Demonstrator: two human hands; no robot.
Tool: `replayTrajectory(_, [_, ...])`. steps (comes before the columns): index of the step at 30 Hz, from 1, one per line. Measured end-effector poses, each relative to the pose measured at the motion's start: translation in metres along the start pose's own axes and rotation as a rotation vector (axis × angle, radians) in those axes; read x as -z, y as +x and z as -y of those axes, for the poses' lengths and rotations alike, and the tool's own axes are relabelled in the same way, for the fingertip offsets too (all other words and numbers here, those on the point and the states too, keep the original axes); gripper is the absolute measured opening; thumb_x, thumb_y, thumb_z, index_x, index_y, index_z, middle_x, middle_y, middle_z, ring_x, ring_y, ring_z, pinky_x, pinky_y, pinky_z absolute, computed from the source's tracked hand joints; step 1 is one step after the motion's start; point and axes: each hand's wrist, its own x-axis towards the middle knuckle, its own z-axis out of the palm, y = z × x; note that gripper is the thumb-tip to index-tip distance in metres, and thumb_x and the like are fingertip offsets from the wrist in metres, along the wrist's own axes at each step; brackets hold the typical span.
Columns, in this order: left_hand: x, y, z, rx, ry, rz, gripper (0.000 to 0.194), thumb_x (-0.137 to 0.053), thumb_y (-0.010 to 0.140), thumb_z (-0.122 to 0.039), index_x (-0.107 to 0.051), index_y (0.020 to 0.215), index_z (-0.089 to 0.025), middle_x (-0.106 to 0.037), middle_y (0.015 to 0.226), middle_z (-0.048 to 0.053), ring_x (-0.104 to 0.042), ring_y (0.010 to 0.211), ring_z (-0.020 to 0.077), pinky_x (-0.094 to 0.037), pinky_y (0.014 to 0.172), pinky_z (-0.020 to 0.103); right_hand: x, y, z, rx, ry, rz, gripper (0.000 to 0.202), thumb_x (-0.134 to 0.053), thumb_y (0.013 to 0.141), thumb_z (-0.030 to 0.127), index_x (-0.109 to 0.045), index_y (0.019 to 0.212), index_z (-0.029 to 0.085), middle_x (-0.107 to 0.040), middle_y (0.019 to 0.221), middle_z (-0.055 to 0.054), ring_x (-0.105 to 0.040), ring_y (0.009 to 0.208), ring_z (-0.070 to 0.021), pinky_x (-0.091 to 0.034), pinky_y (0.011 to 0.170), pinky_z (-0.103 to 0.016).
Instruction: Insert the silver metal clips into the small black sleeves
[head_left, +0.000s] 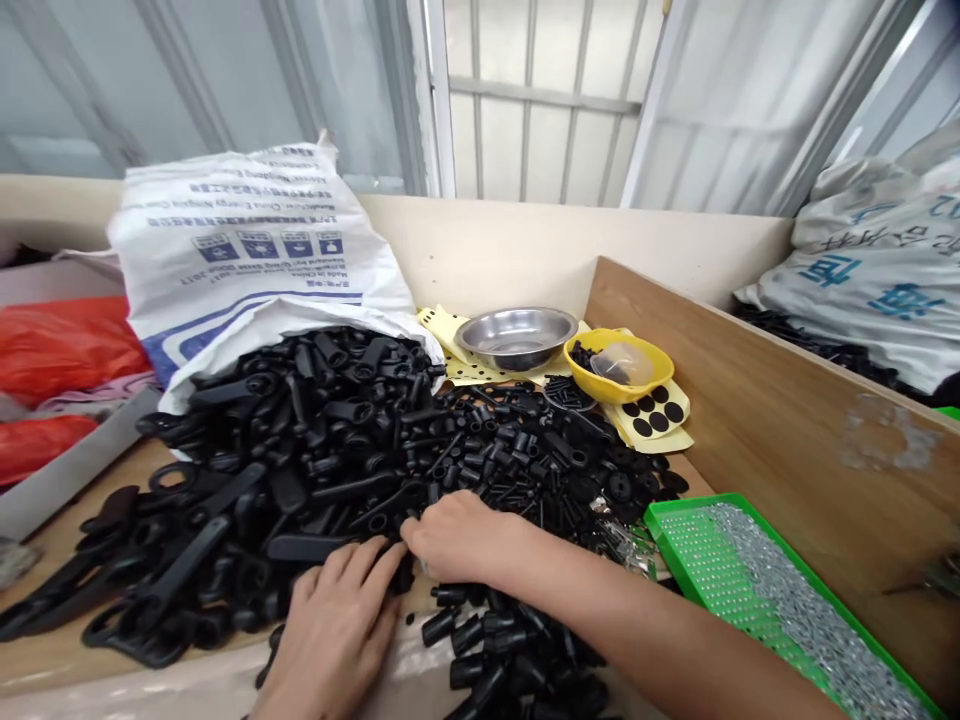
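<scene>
In the head view, a long black handle [304, 548] lies just beyond the left hand [337, 620], its long axis running left to right. Bare tabletop [60, 665] shows front-left; black parts [337, 400] crowd beyond. The left fingers bend, narrowly spread; the right hand's [454, 535] curl, its grip hidden; I cannot tell what either holds.

On the white bag [255, 225] at your left, you can read upside-down print: "Made in China", "2017" and "Manufacturer: China Energy". The bag [862, 285] at your far right shows large blue Chinese characters, partly creased.
</scene>
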Motion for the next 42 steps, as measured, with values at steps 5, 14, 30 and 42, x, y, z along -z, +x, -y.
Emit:
replayTrajectory(5, [-0.007,0.005,-0.003,-0.03,-0.031,-0.011,0.032,-0.049,0.08,-0.017,-0.063,0.109,-0.019,-0.068,0.103,0.01,-0.058,0.093,0.0283,-0.041,0.073,0.038,-0.004,0.004,-0.003,0.004,-0.03,0.034,0.018,-0.051,0.081,0.015,-0.058,0.097,0.011,-0.068,0.086,-0.013,-0.066,0.076,-0.0206,-0.052,0.062,-0.03])
replayTrajectory(14, [0.007,0.033,-0.031,-0.049,-0.121,0.077,0.029,-0.048,0.084,-0.016,-0.063,0.109,-0.021,-0.067,0.095,0.008,-0.055,0.09,0.026,-0.039,0.075,0.037,0.007,-0.047,-0.041,-0.148,-0.129,0.035,0.017,-0.05,0.078,0.013,-0.059,0.092,0.011,-0.068,0.079,-0.012,-0.066,0.075,-0.0243,-0.05,0.06,-0.029])
replayTrajectory(30, [0.02,0.055,-0.04,0.015,-0.122,0.204,0.023,-0.047,0.083,-0.023,-0.065,0.096,-0.021,-0.07,0.083,0.006,-0.057,0.085,0.0269,-0.036,0.072,0.038,-0.01,-0.071,-0.048,-0.163,-0.232,-0.057,0.012,-0.046,0.083,0.013,-0.056,0.09,0.014,-0.058,0.088,-0.008,-0.059,0.076,-0.0208,-0.045,0.061,-0.032])
replayTrajectory(42, [0.023,0.055,-0.045,0.077,-0.121,0.217,0.024,-0.045,0.08,-0.019,-0.062,0.096,-0.02,-0.069,0.088,0.007,-0.058,0.088,0.0263,-0.037,0.072,0.036,-0.015,-0.058,-0.046,-0.077,-0.209,-0.089,0.013,-0.048,0.082,0.015,-0.06,0.086,0.013,-0.057,0.09,-0.009,-0.049,0.088,-0.0217,-0.041,0.073,-0.035])
